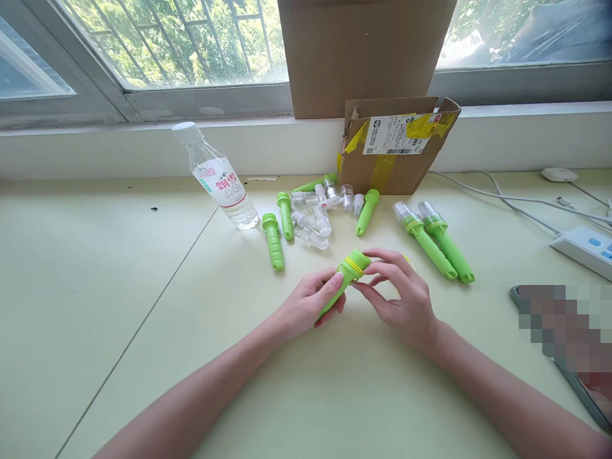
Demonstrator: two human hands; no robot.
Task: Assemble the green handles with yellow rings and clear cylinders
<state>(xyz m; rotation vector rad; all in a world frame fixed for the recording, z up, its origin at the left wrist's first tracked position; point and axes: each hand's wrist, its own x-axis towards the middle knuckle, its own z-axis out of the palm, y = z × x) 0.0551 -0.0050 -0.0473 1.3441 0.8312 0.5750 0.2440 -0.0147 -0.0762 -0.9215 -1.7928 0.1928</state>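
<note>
In the head view, a green flashlight handle lies tilted in my left hand, which is closed around it with the thumb on top. The threaded open end points up and to the right, and a yellow ring sits around its neck. My right hand reaches in from the right, its thumb and fingertips curved around the neck beside the ring. A small yellow piece shows behind the right hand, mostly hidden. Two green flashlights with clear heads lie to the right.
Beyond the hands lie several loose green handles and clear plastic parts. A water bottle stands left of them, an open cardboard box behind. At right are cables, a power strip and a phone.
</note>
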